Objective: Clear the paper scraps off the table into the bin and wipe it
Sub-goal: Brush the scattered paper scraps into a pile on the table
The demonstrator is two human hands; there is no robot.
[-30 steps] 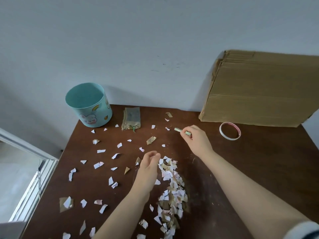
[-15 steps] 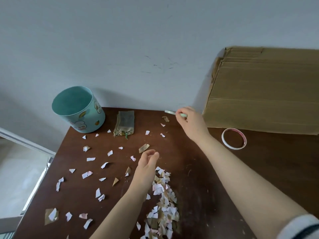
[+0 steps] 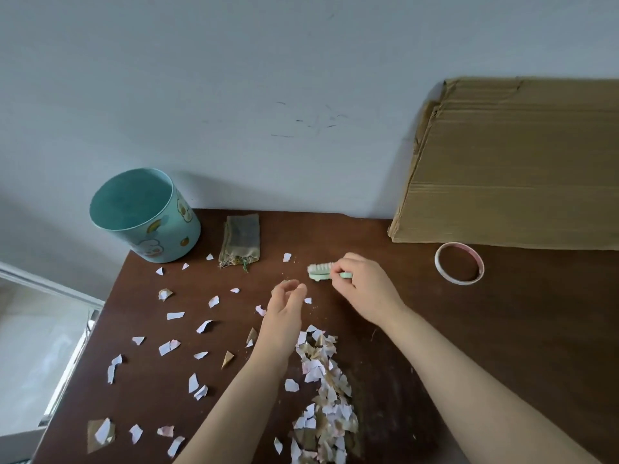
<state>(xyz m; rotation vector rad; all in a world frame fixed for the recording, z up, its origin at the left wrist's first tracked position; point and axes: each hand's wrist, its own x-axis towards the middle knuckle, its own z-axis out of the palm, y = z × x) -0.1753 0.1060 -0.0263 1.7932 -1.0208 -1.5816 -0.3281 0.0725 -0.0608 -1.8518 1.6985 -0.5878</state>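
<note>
White, pink and brown paper scraps (image 3: 204, 327) lie scattered over the left half of the dark brown table (image 3: 469, 329). A long pile of scraps (image 3: 323, 390) runs down the middle toward the front edge. My right hand (image 3: 363, 286) grips a small green brush (image 3: 320, 271) with white bristles, held low over the table behind the pile. My left hand (image 3: 284, 313) hovers edge-on beside the pile's far end, fingers loosely curved and holding nothing. The teal bin (image 3: 147, 216) with cartoon prints stands at the back left corner, tilted toward me.
A folded greyish cloth (image 3: 240, 241) lies beside the bin. A tape roll (image 3: 459, 262) rests at the back right, in front of flattened cardboard (image 3: 509, 162) leaning on the wall. The table's left edge drops beside a window frame (image 3: 50, 289).
My right hand drew the brush back from the far table edge toward me. The scraps that lay near the back edge are no longer there. My left hand stayed beside the pile.
</note>
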